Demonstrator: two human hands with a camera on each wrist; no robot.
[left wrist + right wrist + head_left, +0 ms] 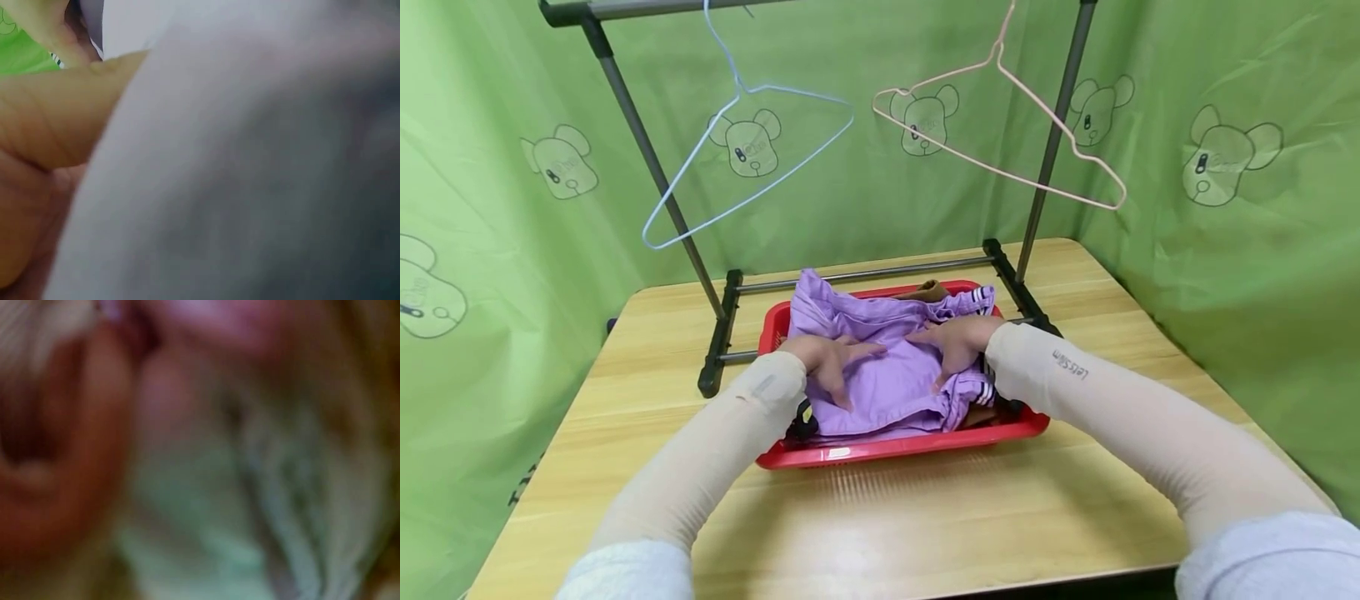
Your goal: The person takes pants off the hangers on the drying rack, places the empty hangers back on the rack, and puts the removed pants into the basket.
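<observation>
A purple garment (891,379) with black-and-white striped edging lies bunched in a red plastic basket (850,454). On its left part rests my left hand (827,362), fingers and thumb spread. My right hand (958,340) touches the cloth on the right, its fingers also spread and pointing inward and down. In the left wrist view, blurred pale cloth (219,175) fills most of the picture beside the left hand's fingers (62,112). The right wrist view is badly blurred, with the right hand's fingers (94,444) at left.
Brown cloth (928,292) shows at the basket's back edge. The basket stands on a wooden table (647,417), in front of a dark metal rack (647,142). A blue hanger (737,96) and a pink hanger (1000,58) hang above. Green curtains (1225,250) surround the table.
</observation>
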